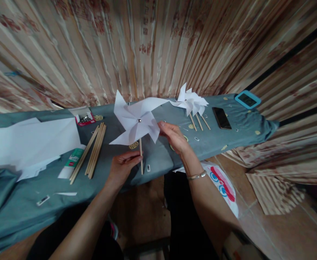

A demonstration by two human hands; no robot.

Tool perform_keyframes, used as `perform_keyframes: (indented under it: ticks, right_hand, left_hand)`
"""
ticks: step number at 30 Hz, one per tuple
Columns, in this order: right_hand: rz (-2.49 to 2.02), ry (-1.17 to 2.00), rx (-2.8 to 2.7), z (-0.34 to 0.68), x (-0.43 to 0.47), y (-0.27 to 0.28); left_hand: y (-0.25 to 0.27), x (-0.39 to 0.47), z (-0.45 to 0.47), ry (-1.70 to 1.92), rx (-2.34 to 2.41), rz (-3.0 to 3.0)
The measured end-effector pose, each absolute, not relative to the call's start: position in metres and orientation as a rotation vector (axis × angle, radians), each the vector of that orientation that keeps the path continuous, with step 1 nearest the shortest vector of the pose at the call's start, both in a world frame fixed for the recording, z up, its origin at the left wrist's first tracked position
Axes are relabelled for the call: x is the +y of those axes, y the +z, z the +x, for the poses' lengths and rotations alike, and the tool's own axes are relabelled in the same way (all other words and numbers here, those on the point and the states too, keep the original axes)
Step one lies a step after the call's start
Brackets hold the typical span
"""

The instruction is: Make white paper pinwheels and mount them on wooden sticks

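A white paper pinwheel (147,112) with a shiny pin at its centre stands upright in front of me. My left hand (122,166) pinches its thin wooden stick (140,148) near the lower end. At the wheel's right side, my right hand (173,136) has its fingers closed at the edge of a blade; the exact contact of the fingertips is partly hidden. Farther right on the cloth lie several finished pinwheels (192,102), overlapping, with their sticks toward me.
Left on the grey-green cloth (106,184) lie white paper sheets (34,139), a glue stick (73,159), several wooden sticks (96,151) and a small red box of pins (84,118). A phone (221,118) and a blue-framed timer (247,99) lie right. A curtain (136,47) hangs behind.
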State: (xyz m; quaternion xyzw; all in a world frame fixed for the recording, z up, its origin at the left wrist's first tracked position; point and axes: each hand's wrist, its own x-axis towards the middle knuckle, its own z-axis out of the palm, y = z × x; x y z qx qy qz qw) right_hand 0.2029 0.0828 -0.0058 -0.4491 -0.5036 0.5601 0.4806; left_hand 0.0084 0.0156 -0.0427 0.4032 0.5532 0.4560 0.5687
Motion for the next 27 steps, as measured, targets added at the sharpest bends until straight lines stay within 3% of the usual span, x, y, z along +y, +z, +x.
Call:
perform_keyframes:
  ticks: [9,27]
  right_hand:
    - [-1.005,1.495,-1.107,0.196,0.084,0.003]
    - [-1.111,1.459,-1.117,0.190,0.080,0.004]
  left_hand:
    - [-0.045,0.015,0.009,1.036,1.306,0.986]
    - [-0.045,0.014,0.010,1.041,1.301,0.984]
